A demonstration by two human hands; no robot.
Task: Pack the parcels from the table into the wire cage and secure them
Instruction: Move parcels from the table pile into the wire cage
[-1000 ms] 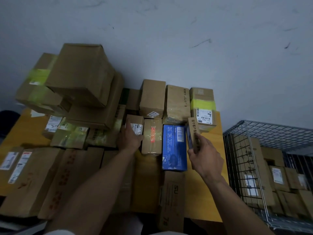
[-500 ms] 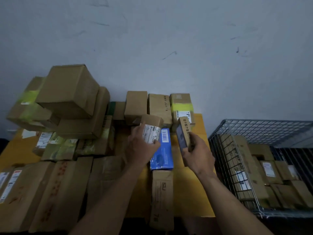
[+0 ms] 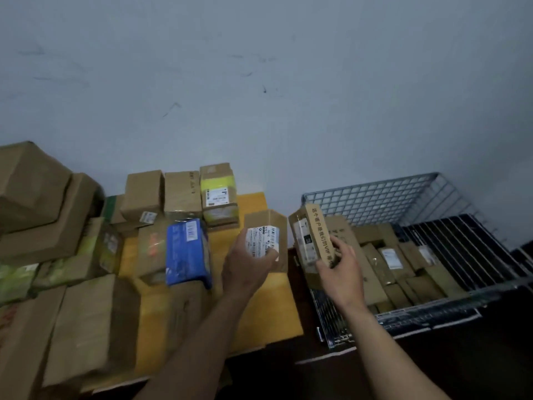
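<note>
My left hand (image 3: pixel 245 267) grips a small cardboard box with a white label (image 3: pixel 266 229), held above the right edge of the yellow table (image 3: pixel 253 203). My right hand (image 3: pixel 341 272) holds a flat brown box with printed characters (image 3: pixel 310 235) at the left edge of the wire cage (image 3: pixel 375 194). The cage stands right of the table and holds several brown parcels (image 3: pixel 386 264). More parcels cover the table, among them a blue box (image 3: pixel 187 249).
A tall stack of large cardboard boxes (image 3: pixel 37 197) fills the table's left side. Three small boxes (image 3: pixel 184 192) line the wall behind the blue one. A grey wall rises behind everything. Dark floor lies in front of the cage.
Both hands lifted their boxes off the table and carried them right, toward the cage. The view swung right with them.
</note>
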